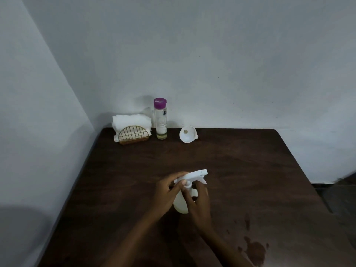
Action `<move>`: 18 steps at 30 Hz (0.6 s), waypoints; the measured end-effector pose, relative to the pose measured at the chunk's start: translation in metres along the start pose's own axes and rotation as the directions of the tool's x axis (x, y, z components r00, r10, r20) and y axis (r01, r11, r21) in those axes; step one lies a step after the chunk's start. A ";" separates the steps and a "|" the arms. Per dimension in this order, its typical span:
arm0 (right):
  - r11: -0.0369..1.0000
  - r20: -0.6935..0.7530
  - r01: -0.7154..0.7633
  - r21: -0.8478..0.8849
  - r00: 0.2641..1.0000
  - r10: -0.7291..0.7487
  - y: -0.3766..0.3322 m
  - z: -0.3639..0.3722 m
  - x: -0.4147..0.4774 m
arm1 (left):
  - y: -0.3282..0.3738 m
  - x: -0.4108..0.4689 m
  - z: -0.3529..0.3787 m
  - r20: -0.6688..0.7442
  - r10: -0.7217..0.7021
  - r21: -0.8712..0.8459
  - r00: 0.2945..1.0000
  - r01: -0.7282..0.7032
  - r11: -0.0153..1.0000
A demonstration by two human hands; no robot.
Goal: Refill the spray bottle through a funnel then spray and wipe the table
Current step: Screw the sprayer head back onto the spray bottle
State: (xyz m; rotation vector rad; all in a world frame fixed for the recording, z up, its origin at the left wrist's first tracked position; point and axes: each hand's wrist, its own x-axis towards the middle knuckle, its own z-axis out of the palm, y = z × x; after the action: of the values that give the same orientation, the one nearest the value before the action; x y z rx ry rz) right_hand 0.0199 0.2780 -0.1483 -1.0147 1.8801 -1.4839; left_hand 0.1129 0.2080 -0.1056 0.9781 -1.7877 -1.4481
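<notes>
On the desk, left grip around the spray bottle head, right grip seemingly round its neck.

The left hand and right hand wrap the spray bottle, hiding its neck and much of its pale body, and both forearms run off the bottom edge, as does the near side of the table. Far beyond the hands, the label on the clear bottle is too small to read, and the wire holder beside it covers the lower part of the white napkins. Well right of the right hand, a dark shape at the picture's edge is too blurred to name.
</notes>
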 end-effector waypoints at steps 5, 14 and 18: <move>0.999 0.033 0.016 0.052 0.999 -0.018 -0.004 -0.002 -0.002 | 0.000 0.001 0.000 -0.001 0.009 0.013 1.000 -0.009 1.000; 0.999 -0.035 -0.035 0.025 0.999 0.035 -0.006 0.000 -0.005 | 0.000 -0.001 0.001 0.011 0.005 0.012 1.000 -0.005 1.000; 0.999 -0.022 -0.043 0.028 0.999 0.044 -0.008 0.000 -0.010 | 0.001 -0.001 0.000 0.009 0.006 0.014 1.000 -0.006 1.000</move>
State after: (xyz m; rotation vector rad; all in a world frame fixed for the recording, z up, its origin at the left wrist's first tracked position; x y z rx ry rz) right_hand 0.0269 0.2852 -0.1409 -0.9424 1.8803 -1.4977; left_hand 0.1128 0.2087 -0.1045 0.9742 -1.8082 -1.4399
